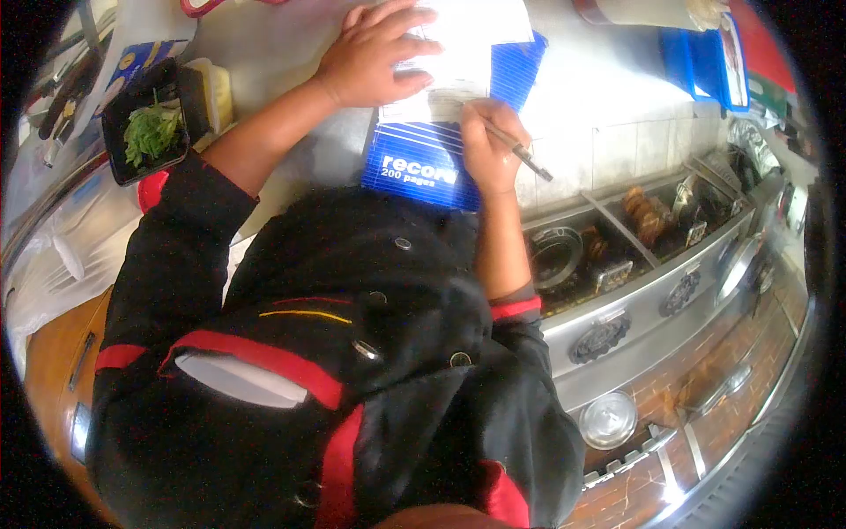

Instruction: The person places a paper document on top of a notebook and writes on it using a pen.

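Observation:
My left hand [377, 55] lies with its fingers spread on white paper sheets [471, 40], which glare too brightly to read. Beneath the sheets is a blue record book [414, 169] with "200 pages" on its cover. In my right hand [493, 145] is a pen [529, 159], gripped between the fingers, its rear end pointing down to the right. That hand rests on the book beside the lower edge of the paper, and the pen's tip is hidden by the fingers.
Left of my forearm stands a black container [119, 132] of green leaves [154, 132]. A blue bin-like holder [709, 66] is at the upper right. A stove [617, 309] with metal grates runs along the right side, and a metal lid [608, 420] lies lower down.

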`<state>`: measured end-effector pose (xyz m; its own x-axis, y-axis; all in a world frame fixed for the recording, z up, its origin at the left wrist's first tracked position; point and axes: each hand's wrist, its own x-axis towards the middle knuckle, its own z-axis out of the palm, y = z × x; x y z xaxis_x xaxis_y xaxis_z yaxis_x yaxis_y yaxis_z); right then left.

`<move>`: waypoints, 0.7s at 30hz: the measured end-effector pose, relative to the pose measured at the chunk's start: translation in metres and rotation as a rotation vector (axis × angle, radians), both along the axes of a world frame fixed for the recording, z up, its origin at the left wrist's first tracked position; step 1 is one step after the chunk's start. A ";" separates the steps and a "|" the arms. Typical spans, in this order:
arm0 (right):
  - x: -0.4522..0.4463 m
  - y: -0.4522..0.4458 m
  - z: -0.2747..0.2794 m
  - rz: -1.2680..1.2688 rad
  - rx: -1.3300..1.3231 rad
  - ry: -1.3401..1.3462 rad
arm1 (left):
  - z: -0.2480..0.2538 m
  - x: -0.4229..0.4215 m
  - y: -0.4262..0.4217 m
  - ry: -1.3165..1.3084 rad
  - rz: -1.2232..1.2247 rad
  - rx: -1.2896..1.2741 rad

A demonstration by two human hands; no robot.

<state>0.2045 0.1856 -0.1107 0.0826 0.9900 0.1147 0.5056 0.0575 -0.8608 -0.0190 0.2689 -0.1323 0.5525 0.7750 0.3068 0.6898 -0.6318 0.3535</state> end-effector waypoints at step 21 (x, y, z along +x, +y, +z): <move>0.007 -0.002 -0.006 -0.103 -0.094 0.279 | -0.001 0.000 0.000 -0.002 0.004 0.007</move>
<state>0.2112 0.1834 -0.1168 0.1988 0.9799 -0.0181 0.2481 -0.0682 -0.9663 -0.0185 0.2686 -0.1337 0.5484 0.7753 0.3133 0.6918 -0.6311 0.3509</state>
